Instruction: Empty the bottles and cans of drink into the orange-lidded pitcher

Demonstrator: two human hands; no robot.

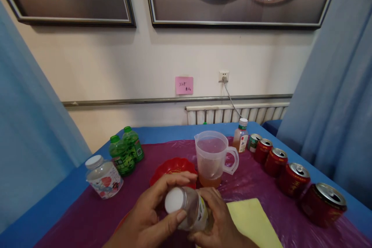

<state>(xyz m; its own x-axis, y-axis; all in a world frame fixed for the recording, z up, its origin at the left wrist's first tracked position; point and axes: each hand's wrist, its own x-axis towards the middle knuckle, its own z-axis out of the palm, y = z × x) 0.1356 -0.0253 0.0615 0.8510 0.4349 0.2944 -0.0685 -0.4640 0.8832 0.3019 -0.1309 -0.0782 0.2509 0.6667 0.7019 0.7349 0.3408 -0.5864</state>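
Note:
A clear plastic bottle (189,209) with a white cap (174,200) and a printed label is tilted between my hands, its cap toward the left. My right hand (217,217) is wrapped round the labelled body. My left hand (154,213) is curved about the cap end, its thumb pressed at the cap's edge and its fingers passing over the top. Just beyond the hands stands a translucent measuring jug (211,157) with amber liquid at the bottom. Behind my left fingers a red scalloped dish (174,164) is partly hidden.
Several opened cans (293,180) line the right side, near a capped bottle (240,137) with amber liquid. Two green bottles (122,159) and a white-lidded jar (105,178) stand left. A yellow cloth (252,219) lies on the purple sheet (279,209) beside my right hand.

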